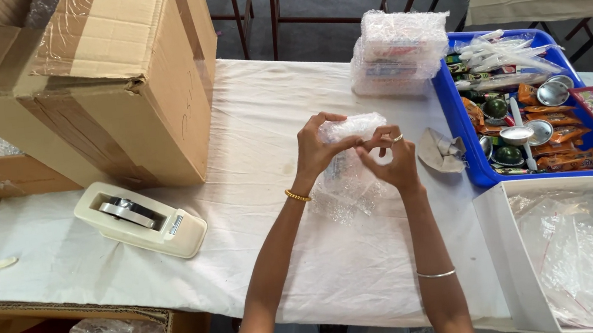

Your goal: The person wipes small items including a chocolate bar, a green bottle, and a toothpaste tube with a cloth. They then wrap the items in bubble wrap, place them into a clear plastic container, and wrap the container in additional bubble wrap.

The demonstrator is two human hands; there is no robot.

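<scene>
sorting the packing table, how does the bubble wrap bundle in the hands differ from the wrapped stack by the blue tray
The bundle is held above the table by the left hand and right hand, with loose wrap hanging; the stack rests on the table, bigger and neatly closed. Both are in clear bubble wrap.

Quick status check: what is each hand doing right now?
Left hand: closed on the top of the bubble-wrap bundle.
Right hand: fingers curled, pinching the same bubble-wrap bundle from its side.
</scene>
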